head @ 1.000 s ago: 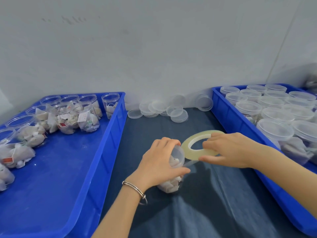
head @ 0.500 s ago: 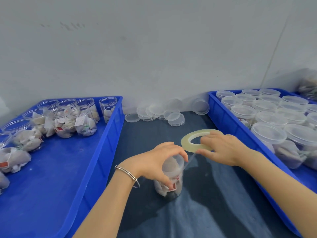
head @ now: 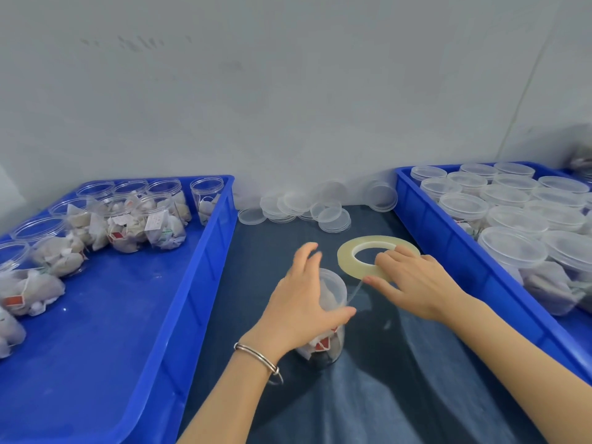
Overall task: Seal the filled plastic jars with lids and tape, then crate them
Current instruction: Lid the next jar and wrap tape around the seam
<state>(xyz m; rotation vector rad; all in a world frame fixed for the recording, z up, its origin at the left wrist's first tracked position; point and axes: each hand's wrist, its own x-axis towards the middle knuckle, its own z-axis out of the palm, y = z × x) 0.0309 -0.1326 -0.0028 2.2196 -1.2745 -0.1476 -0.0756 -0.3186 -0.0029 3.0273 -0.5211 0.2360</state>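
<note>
Two blue crates flank one jar on dark cloth

Left crate (head: 198,283): open filled jars. Right crate (head: 448,238): lidded jars. Loose lids (head: 301,206) behind. Left hand (head: 301,302) wraps the lidded jar (head: 333,315); right hand (head: 416,283) pinches the tape roll (head: 352,254), strip touching jar.

A small packing station, by the look of it, set against a bare grey-white painted wall (head: 288,91). Below that wall, a worktop covered in dark blue cloth (head: 400,379), flanked by two large shallow blue plastic crates. Left of the cloth, one blue crate (head: 134,315) holding open clear plastic jars (head: 160,216) stuffed with white sachets bearing small printed tags. Right of the cloth, the other blue crate (head: 448,251) packed tight with lidded clear jars (head: 512,248). At the far edge of the cloth, against the wall, a loose heap of clear round plastic lids (head: 307,206). On the cloth, a wide ring of pale translucent tape (head: 378,251). Batch handwork, plain and repetitive, no machinery.
</note>
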